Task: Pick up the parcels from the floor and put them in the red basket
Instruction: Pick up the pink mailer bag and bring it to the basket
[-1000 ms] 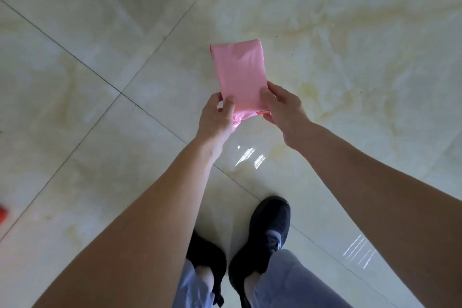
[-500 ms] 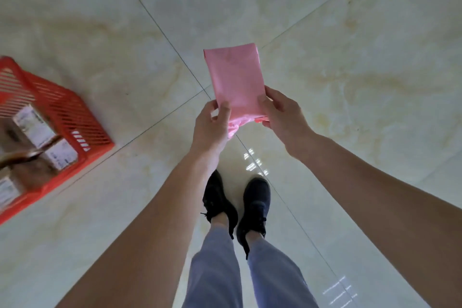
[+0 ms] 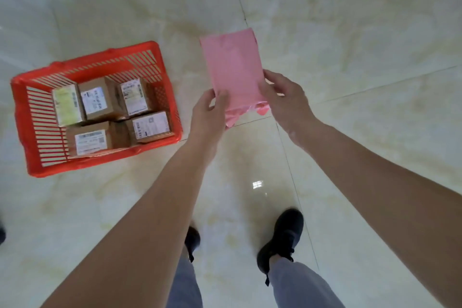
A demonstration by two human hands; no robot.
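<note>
A flat pink parcel (image 3: 232, 67) is held up in front of me, above the floor. My left hand (image 3: 208, 114) pinches its lower left corner and my right hand (image 3: 285, 100) grips its lower right edge. The red basket (image 3: 25, 117) stands on the floor to the left of my hands. Several brown cardboard parcels (image 3: 97, 99) with white labels lie inside it, packed side by side.
The floor is glossy pale marble tile (image 3: 350, 32) with thin dark joints. My two black shoes (image 3: 281, 240) stand below my arms. A dark object (image 3: 2, 232) shows at the left edge.
My view has swung left and the whole red basket has come into sight, closer to my hands. Both hands still hold the pink parcel in the same way. My feet have stepped apart.
</note>
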